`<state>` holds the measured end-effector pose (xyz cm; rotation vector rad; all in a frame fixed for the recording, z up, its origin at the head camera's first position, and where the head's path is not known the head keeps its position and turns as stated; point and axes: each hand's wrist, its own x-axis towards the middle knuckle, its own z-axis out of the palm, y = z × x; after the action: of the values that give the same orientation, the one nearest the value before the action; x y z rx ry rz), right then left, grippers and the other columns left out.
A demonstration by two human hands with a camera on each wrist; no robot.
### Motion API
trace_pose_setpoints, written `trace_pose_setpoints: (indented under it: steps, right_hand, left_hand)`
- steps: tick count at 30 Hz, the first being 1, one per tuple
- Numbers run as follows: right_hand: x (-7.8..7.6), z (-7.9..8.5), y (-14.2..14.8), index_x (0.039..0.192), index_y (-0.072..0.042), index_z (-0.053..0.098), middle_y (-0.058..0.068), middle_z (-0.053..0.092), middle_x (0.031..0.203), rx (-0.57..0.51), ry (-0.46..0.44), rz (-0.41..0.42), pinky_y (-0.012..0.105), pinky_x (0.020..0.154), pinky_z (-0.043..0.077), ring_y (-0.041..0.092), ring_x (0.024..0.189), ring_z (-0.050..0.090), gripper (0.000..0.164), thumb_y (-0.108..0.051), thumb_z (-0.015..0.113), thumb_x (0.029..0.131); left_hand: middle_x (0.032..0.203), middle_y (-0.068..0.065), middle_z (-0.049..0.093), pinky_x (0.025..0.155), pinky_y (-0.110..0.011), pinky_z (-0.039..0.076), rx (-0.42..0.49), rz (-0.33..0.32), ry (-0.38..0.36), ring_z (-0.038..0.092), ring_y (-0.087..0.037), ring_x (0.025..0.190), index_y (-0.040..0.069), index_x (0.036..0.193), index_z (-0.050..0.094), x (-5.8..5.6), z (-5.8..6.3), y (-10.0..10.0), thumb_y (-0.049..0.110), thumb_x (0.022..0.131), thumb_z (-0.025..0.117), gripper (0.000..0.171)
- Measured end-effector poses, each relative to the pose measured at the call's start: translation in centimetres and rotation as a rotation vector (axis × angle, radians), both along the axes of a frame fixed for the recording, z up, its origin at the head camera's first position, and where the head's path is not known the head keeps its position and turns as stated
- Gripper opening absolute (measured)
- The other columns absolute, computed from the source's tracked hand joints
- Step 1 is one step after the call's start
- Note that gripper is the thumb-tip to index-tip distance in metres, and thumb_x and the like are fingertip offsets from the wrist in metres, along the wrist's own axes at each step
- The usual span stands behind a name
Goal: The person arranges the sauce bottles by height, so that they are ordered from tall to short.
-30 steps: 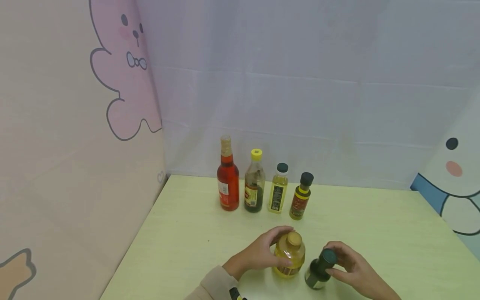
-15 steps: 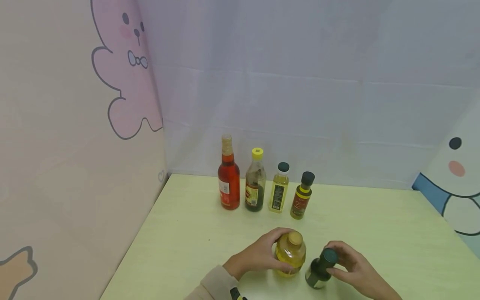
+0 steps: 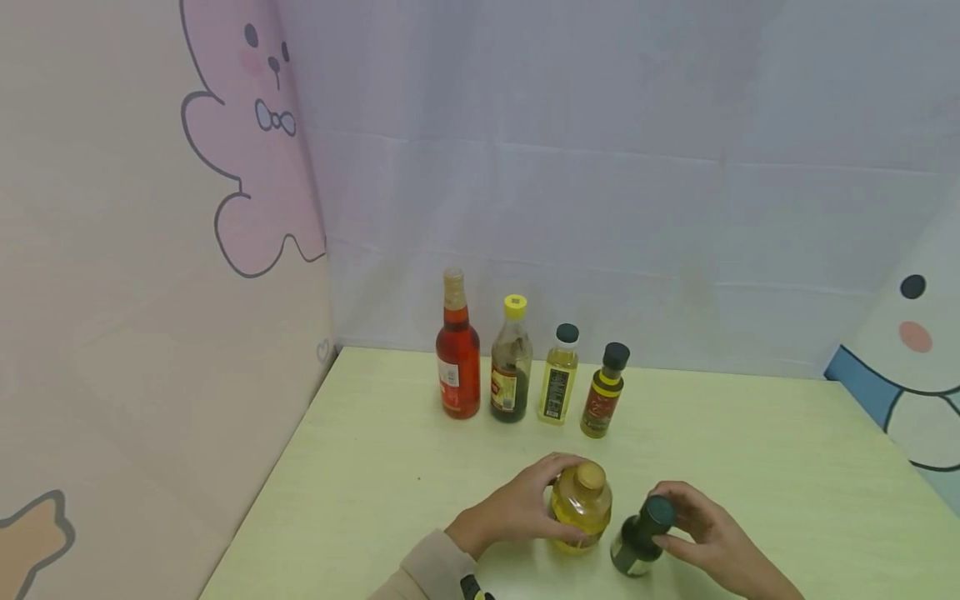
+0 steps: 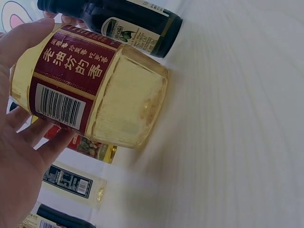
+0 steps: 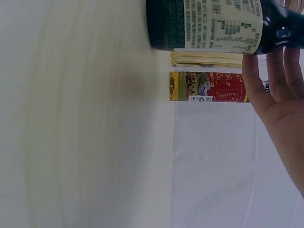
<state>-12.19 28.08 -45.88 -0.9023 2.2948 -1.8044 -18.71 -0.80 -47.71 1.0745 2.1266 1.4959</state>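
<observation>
My left hand (image 3: 517,506) grips a clear, squat bottle of yellow oil (image 3: 582,507) with a tan cap, its thumb in front and fingers behind. In the left wrist view a dark red label with a barcode wraps this oil bottle (image 4: 69,78). To its right, my right hand (image 3: 708,533) holds a dark green bottle (image 3: 637,540) by its upper part, between thumb and fingers. A pale label with an olive picture shows on the dark bottle (image 4: 133,28) in the left wrist view. The two bottles stand close together near the front of the table.
Behind the hands stands a row of bottles on the table (image 3: 360,467): a red one (image 3: 457,371), a yellow-capped dark sauce bottle (image 3: 510,371), a slim yellow oil bottle (image 3: 558,379) and a black-capped red-labelled bottle (image 3: 602,396). A pale cloth (image 3: 600,167) hangs behind.
</observation>
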Motion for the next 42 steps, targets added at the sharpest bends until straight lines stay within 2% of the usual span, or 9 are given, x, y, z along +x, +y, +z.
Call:
trace_pose_setpoints:
  steps: [4, 15, 22, 36, 42]
  right_hand:
    - [0.1, 0.0, 0.0, 0.124, -0.003, 0.05, 0.003, 0.056, 0.117, 0.0, 0.0, -0.003, 0.022, 0.088, 0.049, 0.008, 0.107, 0.058, 0.042, 0.014, 0.061, 0.088]
    - [0.2, 0.2, 0.0, 0.123, -0.004, 0.051, -0.006, 0.055, 0.118, 0.021, -0.023, -0.018, 0.021, 0.088, 0.048, 0.007, 0.108, 0.057, 0.04, 0.012, 0.062, 0.089]
    - [0.2, 0.1, -0.1, 0.124, -0.004, 0.051, -0.001, 0.056, 0.117, 0.008, -0.007, -0.012, 0.022, 0.088, 0.049, 0.008, 0.106, 0.058, 0.041, 0.013, 0.061, 0.089]
    - [0.2, 0.1, -0.1, 0.125, -0.002, 0.05, 0.0, 0.057, 0.116, -0.024, 0.024, -0.002, 0.022, 0.089, 0.048, 0.009, 0.105, 0.058, 0.044, 0.016, 0.061, 0.087]
    - [0.2, 0.0, 0.0, 0.125, -0.002, 0.05, 0.0, 0.057, 0.117, -0.02, 0.028, -0.003, 0.022, 0.089, 0.048, 0.008, 0.106, 0.058, 0.044, 0.017, 0.061, 0.087]
  left_hand:
    - [0.139, 0.012, 0.043, 0.102, -0.027, 0.038, -0.022, 0.0, 0.034, 0.043, -0.005, 0.126, 0.026, 0.144, 0.042, 0.0, 0.0, -0.1, 0.024, 0.078, 0.085, 0.079]
    - [0.138, 0.012, 0.048, 0.098, -0.026, 0.042, -0.009, 0.02, 0.071, 0.046, -0.005, 0.123, 0.022, 0.142, 0.047, -0.3, 0.1, 0.1, 0.025, 0.076, 0.087, 0.078]
    - [0.139, 0.012, 0.048, 0.097, -0.026, 0.043, 0.003, 0.042, 0.045, 0.046, -0.006, 0.124, 0.023, 0.142, 0.048, -0.9, 0.2, 0.3, 0.025, 0.075, 0.087, 0.077]
    - [0.137, 0.006, 0.051, 0.096, -0.025, 0.044, 0.045, 0.094, 0.099, 0.048, -0.008, 0.122, 0.013, 0.14, 0.05, -2.0, 0.7, 1.0, 0.019, 0.073, 0.088, 0.078]
    - [0.135, 0.009, 0.051, 0.097, -0.026, 0.044, 0.035, 0.137, 0.107, 0.048, -0.007, 0.121, 0.016, 0.142, 0.049, -2.9, 0.5, 1.9, 0.024, 0.074, 0.088, 0.078]
